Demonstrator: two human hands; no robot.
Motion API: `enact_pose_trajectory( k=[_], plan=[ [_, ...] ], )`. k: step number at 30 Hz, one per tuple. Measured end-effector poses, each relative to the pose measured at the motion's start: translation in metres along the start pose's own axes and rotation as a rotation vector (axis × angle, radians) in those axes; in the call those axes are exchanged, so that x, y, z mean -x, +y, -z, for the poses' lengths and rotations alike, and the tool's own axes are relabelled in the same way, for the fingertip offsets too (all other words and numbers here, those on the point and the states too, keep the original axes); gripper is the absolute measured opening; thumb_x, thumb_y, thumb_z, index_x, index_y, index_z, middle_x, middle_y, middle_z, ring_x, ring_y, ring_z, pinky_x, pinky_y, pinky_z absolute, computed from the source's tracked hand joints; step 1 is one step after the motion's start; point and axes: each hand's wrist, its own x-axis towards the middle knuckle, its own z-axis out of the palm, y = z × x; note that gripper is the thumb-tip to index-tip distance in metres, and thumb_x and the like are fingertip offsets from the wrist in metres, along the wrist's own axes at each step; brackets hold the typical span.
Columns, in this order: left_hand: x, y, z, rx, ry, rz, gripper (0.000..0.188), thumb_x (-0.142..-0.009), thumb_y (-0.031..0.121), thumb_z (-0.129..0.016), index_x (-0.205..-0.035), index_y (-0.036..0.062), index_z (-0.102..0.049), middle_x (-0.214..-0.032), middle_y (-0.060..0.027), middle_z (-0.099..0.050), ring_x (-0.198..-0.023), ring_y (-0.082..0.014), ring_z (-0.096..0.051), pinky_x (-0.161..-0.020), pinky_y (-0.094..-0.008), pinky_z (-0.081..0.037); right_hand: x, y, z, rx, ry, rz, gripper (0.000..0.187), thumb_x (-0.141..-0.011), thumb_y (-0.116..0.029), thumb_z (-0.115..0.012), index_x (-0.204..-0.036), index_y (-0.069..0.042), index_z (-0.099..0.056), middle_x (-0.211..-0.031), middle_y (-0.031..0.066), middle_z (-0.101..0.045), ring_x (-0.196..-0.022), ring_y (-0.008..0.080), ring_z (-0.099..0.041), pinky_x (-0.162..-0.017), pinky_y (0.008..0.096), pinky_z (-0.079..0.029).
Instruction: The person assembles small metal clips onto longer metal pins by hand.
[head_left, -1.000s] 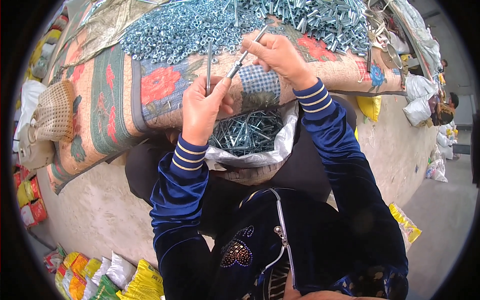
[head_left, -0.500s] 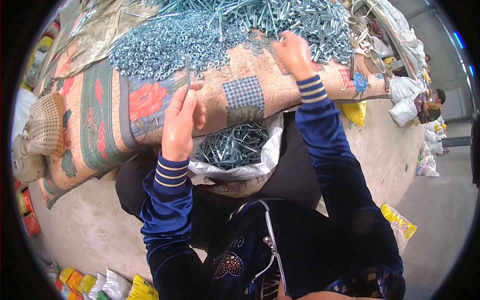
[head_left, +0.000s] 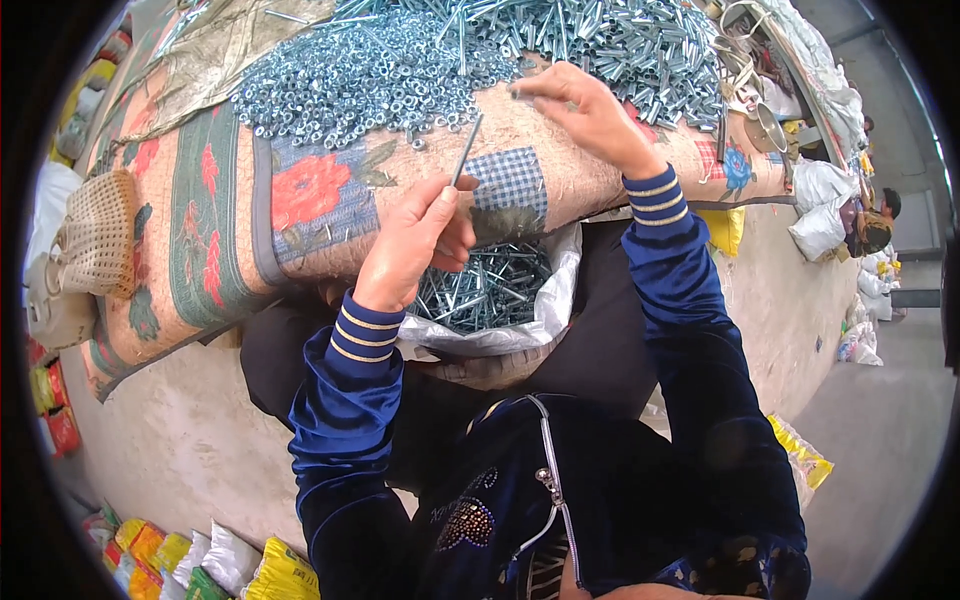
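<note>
My left hand (head_left: 415, 235) is closed around the lower end of a long thin metal bolt (head_left: 466, 150), which slants up and to the right; its lower end is hidden in my fingers. To the right, my right hand (head_left: 590, 110) hangs over the table's near part with thumb and forefinger pinched together. A small dark piece shows at those fingertips, too small to name. Beyond my hands lie a heap of metal nuts (head_left: 350, 85) and, farther right, a heap of metal sleeves (head_left: 640, 50). Below my left hand, a white sack (head_left: 555, 300) holds many metal bolts (head_left: 480, 285).
A patterned patchwork cloth (head_left: 400, 210) covers the work surface. A woven basket (head_left: 100, 230) stands at its left edge. Straps and a metal ring (head_left: 768, 130) lie at the far right. Filled bags (head_left: 280, 570) stand on the floor, lower left. Another person (head_left: 880, 215) is far right.
My left hand has moved right with the bolt, which now tilts more to the right. My right hand has drawn away from the small pieces between the heaps. The whole view has shifted slightly.
</note>
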Motion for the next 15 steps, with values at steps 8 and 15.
enact_pose_trajectory(
  k=[8, 15],
  plan=[
    [-0.003, -0.006, 0.001, -0.088, -0.142, 0.002, 0.029, -0.099, 0.027, -0.041, -0.117, 0.0102, -0.056, -0.062, 0.0007, -0.054, -0.045, -0.0048, -0.047, -0.040, -0.0170, -0.035, 0.013, -0.043, -0.001, 0.011, -0.129, 0.205, 0.023, -0.083, -0.002, -0.059, -0.105, -0.007, -0.065, -0.091, 0.0081, -0.053, -0.088, 0.0222, -0.053, -0.075, 0.0310, -0.042],
    [-0.006, -0.009, 0.003, -0.062, -0.134, -0.005, 0.028, -0.098, 0.025, -0.044, -0.116, 0.0075, -0.058, -0.057, 0.0025, -0.047, -0.042, -0.0035, -0.037, -0.038, -0.0183, -0.027, 0.016, -0.027, 0.005, 0.005, -0.144, 0.115, 0.019, -0.084, -0.003, -0.058, -0.100, -0.008, -0.066, -0.094, 0.0091, -0.056, -0.090, 0.0248, -0.055, -0.078, 0.0307, -0.043]
  ],
)
